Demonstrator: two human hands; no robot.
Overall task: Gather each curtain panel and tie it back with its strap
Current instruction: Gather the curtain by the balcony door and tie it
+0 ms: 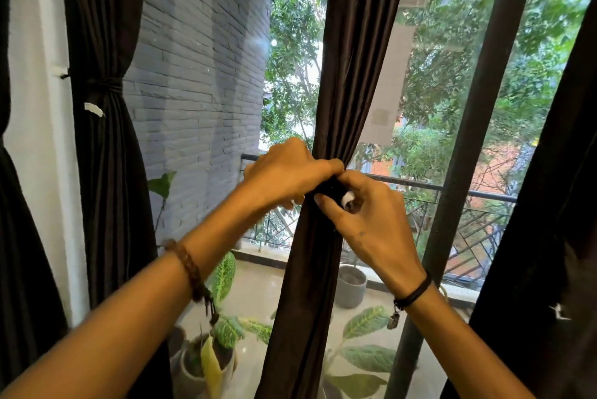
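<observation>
Left hand (287,172) grips gathered curtain panel (352,75) while right hand (365,221) pinches its strap (329,189).

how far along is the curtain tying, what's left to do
Done: the left panel is cinched by its tied strap. In hand: the left hand grips the gathered middle panel while the right hand pinches its loose strap. Left: the right panel shows no tie in view.

Curtain panel (342,75): dark woven cloth, faint sheen. Strap (329,187): dark matt cloth. Wall (200,59): grey brick, rough, matt. Railing (416,184): dark painted metal. Balcony floor (258,285): glossy tile. Pot (350,289): matt grey.
</observation>
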